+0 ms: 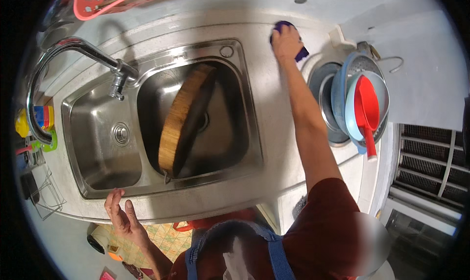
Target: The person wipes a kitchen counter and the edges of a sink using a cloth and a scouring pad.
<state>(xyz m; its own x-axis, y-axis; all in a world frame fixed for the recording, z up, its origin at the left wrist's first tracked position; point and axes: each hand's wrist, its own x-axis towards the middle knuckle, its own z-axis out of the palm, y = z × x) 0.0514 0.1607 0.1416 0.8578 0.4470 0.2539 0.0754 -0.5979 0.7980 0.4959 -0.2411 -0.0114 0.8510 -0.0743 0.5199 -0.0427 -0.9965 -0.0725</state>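
Note:
At the back of the pale countertop [270,133], right of the sink, my right hand [286,43] presses on a dark purple cloth [302,55]. My left hand [123,215] hovers by the sink's front edge, fingers apart, holding nothing. A thick round wooden chopping board [183,118] stands tilted on its edge in the larger steel basin [227,133]. A small metal loop [166,177] sticks out from its near end, over the basin's front rim. The smaller basin [106,159] shows its drain strainer [120,134].
A chrome faucet [84,48] arches at the back left. Stacked bowls and colanders [339,100] with a red dipper [367,103] stand at the right wall. A coral plastic basket [110,4] is at the top. A wire rack [51,195] and bottles [44,116] are far left.

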